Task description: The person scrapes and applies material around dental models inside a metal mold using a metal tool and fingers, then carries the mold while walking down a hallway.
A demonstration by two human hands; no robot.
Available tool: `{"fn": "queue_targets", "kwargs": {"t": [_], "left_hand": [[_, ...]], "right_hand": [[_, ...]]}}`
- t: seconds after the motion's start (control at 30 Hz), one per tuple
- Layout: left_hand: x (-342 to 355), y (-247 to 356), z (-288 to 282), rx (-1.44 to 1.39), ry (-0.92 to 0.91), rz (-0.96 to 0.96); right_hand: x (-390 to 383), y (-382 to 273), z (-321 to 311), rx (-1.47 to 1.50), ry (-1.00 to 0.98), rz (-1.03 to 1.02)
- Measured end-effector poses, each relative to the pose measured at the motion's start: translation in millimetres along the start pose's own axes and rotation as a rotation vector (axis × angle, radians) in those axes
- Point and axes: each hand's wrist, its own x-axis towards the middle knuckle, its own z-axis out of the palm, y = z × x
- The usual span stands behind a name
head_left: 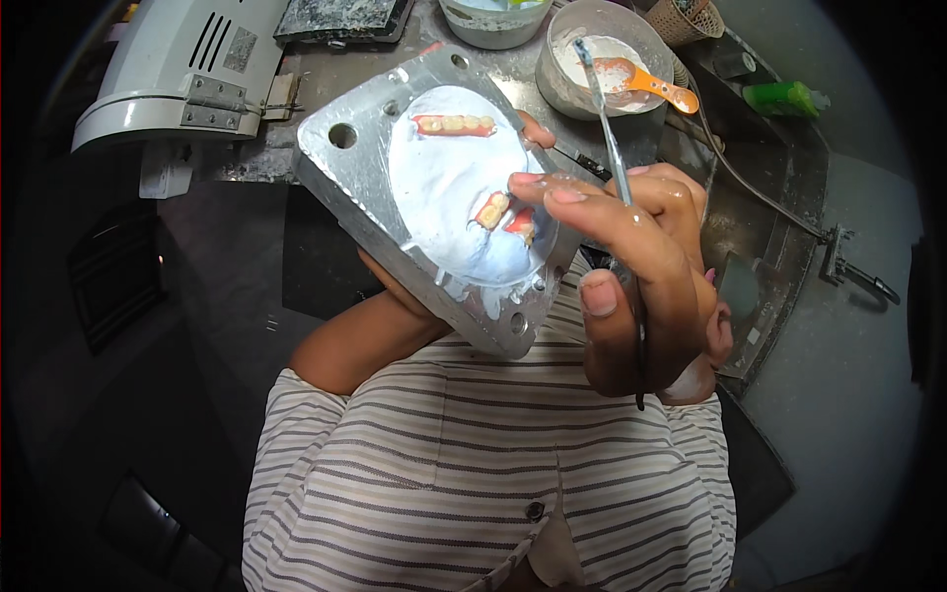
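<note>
A grey metal dental flask half (340, 178) is tilted in front of me, filled with white plaster (444, 178). Set in the plaster are a row of false teeth on pink base (456, 125) and two smaller pink-and-ivory pieces, one of them a tooth block (491, 210). My left hand (536, 130) grips the flask from beneath, mostly hidden, with fingers showing at its far right edge. In my closed right hand (646, 242) is a thin metal tool (614, 148), its whitish tip pointing up and away. The right forefinger reaches over the plaster near the teeth; contact is unclear.
On the bench behind stand a translucent bowl (557, 99) of white powder with an orange scoop (651, 85), another bowl (493, 28), and a white machine housing (187, 59) at left. A green bottle (784, 99), wicker basket (681, 22) and hose (755, 192) are at right.
</note>
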Motion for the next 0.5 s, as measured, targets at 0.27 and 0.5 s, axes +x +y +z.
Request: {"fn": "queue_targets", "kwargs": {"t": [0.27,0.5], "left_hand": [[-4,3,30,0.572,0.259,0.069],[-2,0,35,0.745,0.105,0.206]], "right_hand": [[-1,1,-4,0.005,-0.053,-0.038],[1,0,-5,-0.006,-0.065,-0.048]]}}
